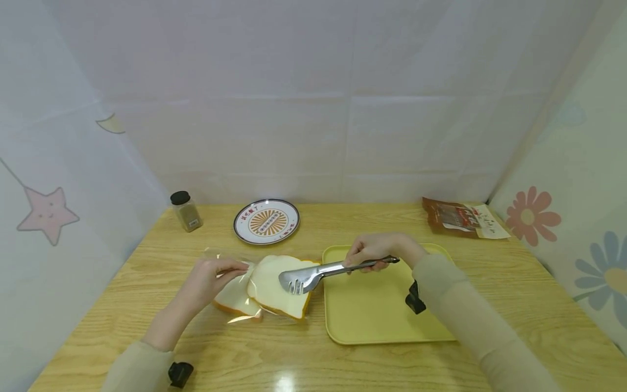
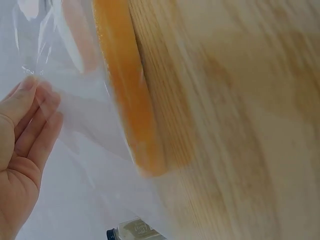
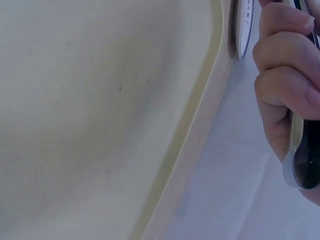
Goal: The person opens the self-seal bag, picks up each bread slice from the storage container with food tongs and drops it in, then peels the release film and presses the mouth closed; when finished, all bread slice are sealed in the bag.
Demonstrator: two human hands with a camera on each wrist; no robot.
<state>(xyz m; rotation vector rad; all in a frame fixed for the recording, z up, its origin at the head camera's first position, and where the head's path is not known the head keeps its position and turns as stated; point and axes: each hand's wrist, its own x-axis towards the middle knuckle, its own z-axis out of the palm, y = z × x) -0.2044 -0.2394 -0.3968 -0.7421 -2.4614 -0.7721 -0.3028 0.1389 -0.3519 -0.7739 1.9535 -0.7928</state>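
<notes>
My left hand (image 1: 208, 280) pinches the edge of a clear plastic bag (image 2: 87, 112) between thumb and fingertips. Inside or under the film lies one slice of bread (image 1: 234, 296), and a second bread slice (image 1: 276, 272) overlaps it on the right. In my right hand (image 1: 374, 251) is a pair of metal serving tongs (image 1: 334, 268), held by the handles above a yellow tray. The slotted head of the tongs lies across the top of the right-hand slice; whether the other arm is beneath it is hidden. The right wrist view shows my fingers curled round the handle.
The yellow tray (image 1: 382, 321) stands right of the bread. Behind are a round patterned plate (image 1: 245, 223), a black-lidded jar (image 1: 187, 213) at the left and a brown food packet (image 1: 453, 218) at the right. Fabric walls border the wooden table (image 1: 235, 365).
</notes>
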